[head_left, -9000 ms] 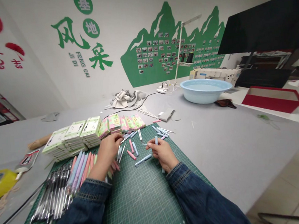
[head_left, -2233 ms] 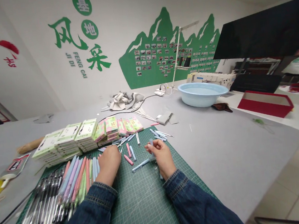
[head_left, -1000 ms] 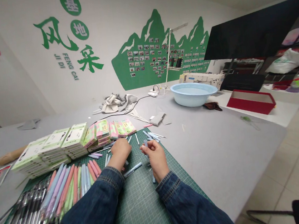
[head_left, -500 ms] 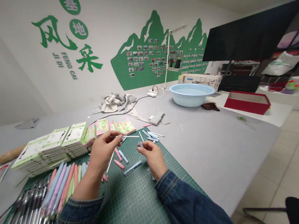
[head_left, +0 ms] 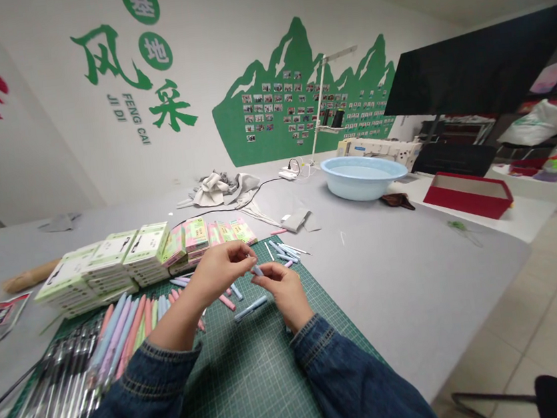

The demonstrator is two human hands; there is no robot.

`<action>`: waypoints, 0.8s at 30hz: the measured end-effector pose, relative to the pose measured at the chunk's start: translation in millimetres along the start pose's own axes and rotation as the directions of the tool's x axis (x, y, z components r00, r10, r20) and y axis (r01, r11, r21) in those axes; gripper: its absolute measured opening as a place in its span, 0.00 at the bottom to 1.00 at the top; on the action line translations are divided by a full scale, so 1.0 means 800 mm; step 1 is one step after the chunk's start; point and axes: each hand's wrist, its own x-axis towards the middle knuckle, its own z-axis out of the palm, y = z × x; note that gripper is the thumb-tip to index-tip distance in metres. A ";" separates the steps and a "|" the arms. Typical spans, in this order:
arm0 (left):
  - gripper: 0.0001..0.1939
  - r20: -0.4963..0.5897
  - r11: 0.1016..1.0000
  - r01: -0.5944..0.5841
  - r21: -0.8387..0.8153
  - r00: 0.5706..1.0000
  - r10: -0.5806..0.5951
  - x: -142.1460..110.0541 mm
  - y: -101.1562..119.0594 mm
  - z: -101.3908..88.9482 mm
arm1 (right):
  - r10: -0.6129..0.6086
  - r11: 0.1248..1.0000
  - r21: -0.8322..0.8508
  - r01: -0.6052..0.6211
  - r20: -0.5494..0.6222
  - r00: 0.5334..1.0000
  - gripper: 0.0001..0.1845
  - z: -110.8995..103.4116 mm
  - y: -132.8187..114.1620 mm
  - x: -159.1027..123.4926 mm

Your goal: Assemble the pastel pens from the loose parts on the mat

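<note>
My left hand [head_left: 225, 269] pinches a thin white pen refill, now mostly hidden behind the fingers. Close against it, my right hand [head_left: 284, 290] grips a short light-blue pen barrel [head_left: 257, 271] between thumb and fingers. The two sets of fingertips nearly meet above the green cutting mat [head_left: 238, 388]. Below them on the mat lies another blue pen part [head_left: 250, 308]. A pink pen piece [head_left: 227, 302] rests beside my left wrist. Behind my right hand is a scatter of blue pen parts and white refills [head_left: 287, 251].
Left of my hands lie rows of pastel pens [head_left: 121, 327] and clear-wrapped black pens [head_left: 52, 389]. Stacked white-green boxes [head_left: 108, 262] and pink packs [head_left: 196, 235] stand behind. Farther back are a blue basin [head_left: 363, 182], a red box [head_left: 468, 194] and grey cloth [head_left: 220, 189].
My left hand has moved right, bringing the refill up to the blue barrel in my right hand. The gap between the hands has closed. The view has shifted slightly left.
</note>
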 end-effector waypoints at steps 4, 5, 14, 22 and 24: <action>0.18 -0.004 0.989 -0.023 -0.149 1.000 0.023 0.014 -0.017 0.012 | 0.048 0.992 0.114 -0.047 -0.004 0.999 0.10 -0.003 -0.008 0.000; 0.19 -0.045 0.990 -0.016 -0.141 0.999 0.010 0.018 -0.026 0.015 | 0.054 0.991 0.122 -0.050 -0.029 0.998 0.10 -0.004 -0.009 0.001; 0.05 0.040 0.870 0.003 0.493 0.999 -0.026 0.024 -0.106 0.079 | 0.050 0.988 0.148 -0.032 -0.123 0.991 0.10 -0.009 -0.007 0.006; 0.08 -0.035 0.865 0.040 0.500 0.999 -0.026 0.020 -0.104 0.077 | 0.072 0.990 0.131 -0.057 -0.116 0.991 0.13 -0.007 -0.011 0.003; 0.11 -0.076 0.919 0.062 0.390 0.996 -0.035 0.017 -0.096 0.061 | 0.067 0.990 0.132 -0.054 -0.092 0.994 0.16 -0.005 -0.011 0.002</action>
